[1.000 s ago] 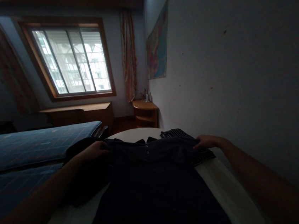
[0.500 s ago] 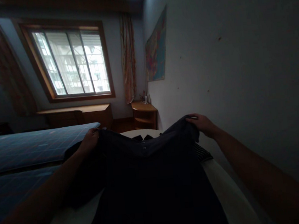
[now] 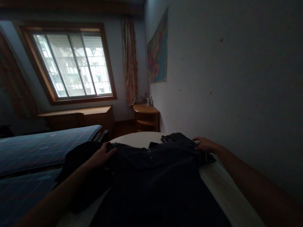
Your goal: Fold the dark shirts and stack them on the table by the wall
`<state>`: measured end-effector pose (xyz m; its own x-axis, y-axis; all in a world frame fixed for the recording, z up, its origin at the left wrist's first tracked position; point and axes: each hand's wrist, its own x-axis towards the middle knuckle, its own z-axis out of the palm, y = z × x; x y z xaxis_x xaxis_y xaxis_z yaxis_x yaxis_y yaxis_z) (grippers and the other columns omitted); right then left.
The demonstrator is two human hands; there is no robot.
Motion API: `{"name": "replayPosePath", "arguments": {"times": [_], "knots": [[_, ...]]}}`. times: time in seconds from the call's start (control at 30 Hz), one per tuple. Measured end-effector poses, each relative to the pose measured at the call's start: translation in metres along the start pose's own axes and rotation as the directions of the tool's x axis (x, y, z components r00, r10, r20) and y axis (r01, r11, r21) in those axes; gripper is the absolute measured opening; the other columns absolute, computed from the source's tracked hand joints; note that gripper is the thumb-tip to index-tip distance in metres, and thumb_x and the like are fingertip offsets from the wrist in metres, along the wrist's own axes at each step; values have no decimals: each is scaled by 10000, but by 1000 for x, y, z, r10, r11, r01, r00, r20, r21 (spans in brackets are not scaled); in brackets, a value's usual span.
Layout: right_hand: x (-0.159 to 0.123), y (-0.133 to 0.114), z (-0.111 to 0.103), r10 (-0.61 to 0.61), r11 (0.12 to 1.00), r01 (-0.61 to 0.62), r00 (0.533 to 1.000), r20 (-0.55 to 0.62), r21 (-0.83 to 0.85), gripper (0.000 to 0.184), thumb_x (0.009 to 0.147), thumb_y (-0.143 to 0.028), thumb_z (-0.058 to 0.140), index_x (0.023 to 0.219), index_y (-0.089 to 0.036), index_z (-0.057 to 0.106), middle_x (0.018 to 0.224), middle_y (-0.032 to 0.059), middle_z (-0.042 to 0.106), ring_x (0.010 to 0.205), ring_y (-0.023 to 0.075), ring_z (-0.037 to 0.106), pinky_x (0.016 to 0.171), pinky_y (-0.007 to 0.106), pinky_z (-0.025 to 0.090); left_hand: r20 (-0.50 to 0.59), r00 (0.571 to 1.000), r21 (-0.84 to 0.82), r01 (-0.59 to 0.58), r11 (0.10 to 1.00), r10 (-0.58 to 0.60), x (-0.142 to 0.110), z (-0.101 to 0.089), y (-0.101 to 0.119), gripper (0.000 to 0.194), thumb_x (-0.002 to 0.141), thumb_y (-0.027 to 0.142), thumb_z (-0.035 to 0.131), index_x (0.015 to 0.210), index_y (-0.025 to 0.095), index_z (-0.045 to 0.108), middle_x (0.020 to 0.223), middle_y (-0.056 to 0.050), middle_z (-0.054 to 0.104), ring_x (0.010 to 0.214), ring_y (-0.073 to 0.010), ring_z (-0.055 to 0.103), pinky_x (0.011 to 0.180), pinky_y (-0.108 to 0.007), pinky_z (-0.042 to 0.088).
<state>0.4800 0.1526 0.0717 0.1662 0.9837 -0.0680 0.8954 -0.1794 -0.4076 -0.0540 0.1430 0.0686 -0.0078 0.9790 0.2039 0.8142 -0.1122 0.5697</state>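
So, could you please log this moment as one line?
left hand: touching dark navy cloth shirt, upper left; right hand: touching shirt, upper right; shirt: spread on pale rounded table; black-and-white striped fabric: near right hand

Matt dark cloth shirt point(image 3: 153, 185); smooth pale tabletop point(image 3: 132, 140); wooden desk point(image 3: 98, 110).

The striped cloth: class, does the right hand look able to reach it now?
Probably yes: part of the striped cloth shows uncovered near the right hand, though that hand is at the dark shirt.
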Motion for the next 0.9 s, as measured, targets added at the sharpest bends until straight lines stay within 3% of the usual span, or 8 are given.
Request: {"name": "replayPosePath", "arguments": {"times": [0.17,0.27,0.33,0.4,0.5,0.63,0.77,0.9], "knots": [[3,-5,-4,10,972,-22,999,-52,-232,379,717,-178,643,1085,-159,727,1107,160,711,1044,295,662,873,380,498,-17,998,-121,-61,991,60,-5,-14,7,630,753,433,546,1290,105,528,1155,-121,689,1004,-271,675,849,-358,546],[-2,-16,0,18,937,-46,996,-86,-345,257,693,-209,673,932,-173,759,1048,177,720,1054,370,644,901,511,459,121,992,-3,37,999,-36,-5,-28,12,455,788,521,490,972,157,690,924,-90,731,840,-288,696,716,-354,547],[-5,-29,4,-31,920,-28,989,-145,-391,272,761,-241,628,995,-165,745,1133,204,690,1132,396,595,939,562,412,266,957,145,74,987,-111,-6,-32,16,521,837,604,412,738,178,694,767,-100,717,745,-302,693,655,-366,530],[-6,-45,11,-117,911,31,976,-185,-411,323,864,-282,528,1098,-158,712,1198,210,663,1174,376,567,962,538,400,254,957,341,48,939,-141,-6,-29,23,603,877,631,351,638,181,672,748,-139,710,757,-325,694,672,-393,518],[-5,-72,27,-274,893,190,949,-157,-407,414,944,-396,448,1237,-181,646,1236,161,659,1172,301,575,969,424,422,138,990,516,-102,850,35,-3,-15,38,567,929,562,340,731,173,701,894,-169,722,881,-325,690,749,-405,508],[-6,-99,55,-440,841,374,893,-92,-390,528,911,-509,533,1318,-177,588,1294,137,634,1212,285,546,1015,388,392,140,954,543,-297,785,264,3,17,54,386,940,413,440,1131,170,672,1142,-140,695,1074,-291,636,886,-387,481],[-13,-112,68,-548,790,479,831,-91,-382,292,901,-331,579,1121,-174,688,1144,112,697,1142,271,569,981,374,390,180,938,550,-347,759,297,9,48,56,555,887,328,563,1399,128,487,1237,-170,659,1209,-330,550,1012,-451,403],[-25,-107,65,-661,726,581,738,-136,-369,178,897,-223,546,994,-171,686,1050,95,697,1041,238,588,949,358,381,220,921,539,-390,747,322,6,60,55,414,874,198,532,1282,152,586,1201,-151,671,1178,-306,564,1015,-439,389]]}}
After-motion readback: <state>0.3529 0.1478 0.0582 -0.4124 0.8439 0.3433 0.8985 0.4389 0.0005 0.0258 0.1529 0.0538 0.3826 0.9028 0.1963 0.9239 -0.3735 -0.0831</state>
